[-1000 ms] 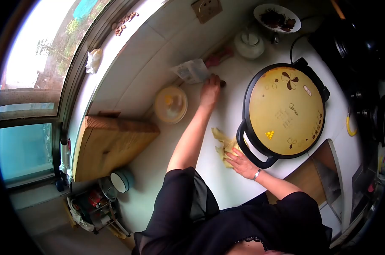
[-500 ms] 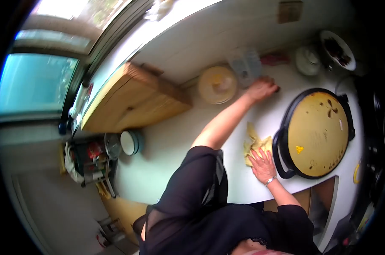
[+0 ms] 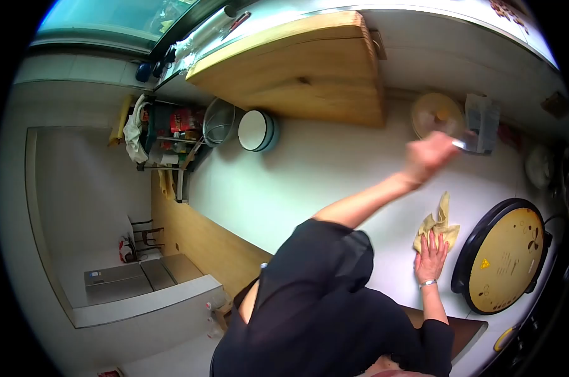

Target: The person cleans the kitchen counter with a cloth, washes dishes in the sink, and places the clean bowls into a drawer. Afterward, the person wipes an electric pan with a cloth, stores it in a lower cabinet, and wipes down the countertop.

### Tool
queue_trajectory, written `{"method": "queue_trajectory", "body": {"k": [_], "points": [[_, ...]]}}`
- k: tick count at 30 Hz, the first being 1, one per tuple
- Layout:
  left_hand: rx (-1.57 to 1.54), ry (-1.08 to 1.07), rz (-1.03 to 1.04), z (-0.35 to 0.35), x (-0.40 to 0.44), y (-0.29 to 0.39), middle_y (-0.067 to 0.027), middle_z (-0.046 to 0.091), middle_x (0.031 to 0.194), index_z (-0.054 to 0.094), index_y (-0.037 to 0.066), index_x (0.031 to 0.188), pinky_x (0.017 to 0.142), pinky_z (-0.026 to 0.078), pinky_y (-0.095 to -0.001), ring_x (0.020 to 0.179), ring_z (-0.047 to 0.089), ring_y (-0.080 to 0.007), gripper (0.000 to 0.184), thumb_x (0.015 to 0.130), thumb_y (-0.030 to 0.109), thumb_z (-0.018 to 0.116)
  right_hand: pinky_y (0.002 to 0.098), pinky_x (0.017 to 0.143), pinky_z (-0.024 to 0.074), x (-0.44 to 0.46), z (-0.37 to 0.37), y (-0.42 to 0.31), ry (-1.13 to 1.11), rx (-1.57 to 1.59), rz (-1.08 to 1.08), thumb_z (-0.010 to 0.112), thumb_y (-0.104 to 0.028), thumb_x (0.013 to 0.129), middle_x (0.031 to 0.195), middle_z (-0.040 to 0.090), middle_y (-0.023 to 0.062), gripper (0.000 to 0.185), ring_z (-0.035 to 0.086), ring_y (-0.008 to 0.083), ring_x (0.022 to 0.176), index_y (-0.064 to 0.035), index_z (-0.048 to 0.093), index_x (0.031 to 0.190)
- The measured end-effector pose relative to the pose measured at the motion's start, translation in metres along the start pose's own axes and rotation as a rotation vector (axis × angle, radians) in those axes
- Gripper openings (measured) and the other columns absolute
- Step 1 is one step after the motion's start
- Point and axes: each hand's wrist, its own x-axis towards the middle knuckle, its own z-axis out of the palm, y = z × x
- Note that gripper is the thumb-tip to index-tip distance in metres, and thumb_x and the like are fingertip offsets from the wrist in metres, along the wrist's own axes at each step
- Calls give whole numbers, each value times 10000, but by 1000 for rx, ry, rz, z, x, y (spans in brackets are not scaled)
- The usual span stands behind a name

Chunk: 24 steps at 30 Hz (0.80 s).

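Observation:
My right hand [image 3: 429,261] lies flat with fingers spread on a crumpled yellow cloth [image 3: 440,231] on the white countertop [image 3: 335,163]. A silvery band circles that wrist. Stretched across the counter, my left hand [image 3: 430,157] is smeared by motion, its fingers looking closed. A small thing with a shiny pale end [image 3: 458,144] sticks out from it; its kind cannot be made out. Just beyond this hand are a round lidded container [image 3: 430,113] and a clear plastic box [image 3: 483,122].
A round electric griddle [image 3: 507,261] with a yellowish top stands right of the cloth. A thick wooden board [image 3: 297,78] leans on the wall. Blue-rimmed bowls [image 3: 255,131] and a strainer [image 3: 219,124] sit at the left, near a cluttered rack [image 3: 171,132]. A white pot [image 3: 539,166] stands at the back right.
The head view has swung left, so the counter things sit further right. My left hand has moved back from near the plastic box's right side to in front of the lidded container. My right hand stays on the cloth.

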Motion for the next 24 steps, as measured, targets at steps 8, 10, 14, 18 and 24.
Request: {"method": "queue_trajectory", "body": {"k": [8,10,14,18,24], "points": [[1132,-133,-643,-306,-95,-158,-90,531,802,562,95,874,573,444,-397,722,549,-299,145,757,58,485,458,1013,155,1,1,-4,8,-28,-3,580,-106,616,1278,305,42,592,209,283,1220,-143,401,1179],[1139,-247,-660,-332,-115,-188,-89,556,819,593,112,821,614,435,-400,762,542,-289,153,715,52,500,463,1008,162,4,1,-4,36,-22,-19,577,-102,614,1270,317,44,572,220,286,1215,-138,419,1162],[1134,-495,-577,-347,-135,-229,-120,570,757,610,87,823,636,428,-408,744,533,-300,170,679,115,525,464,1001,181,-1,6,3,44,17,6,575,-114,621,1248,348,44,512,248,269,1204,-149,471,1121],[1092,-184,-293,-294,-98,-189,-99,520,840,555,88,883,654,386,-398,784,481,-299,257,637,118,624,439,1019,144,-4,2,4,-38,-19,56,574,-181,663,1281,290,19,527,183,233,1231,-185,422,1168],[406,-233,-95,-144,-71,-80,-91,455,610,518,54,676,518,363,-366,596,448,-267,95,659,-24,569,418,1028,108,-6,-3,6,-94,-29,47,582,-258,679,1306,245,4,584,148,215,1242,-207,358,1216]]}}
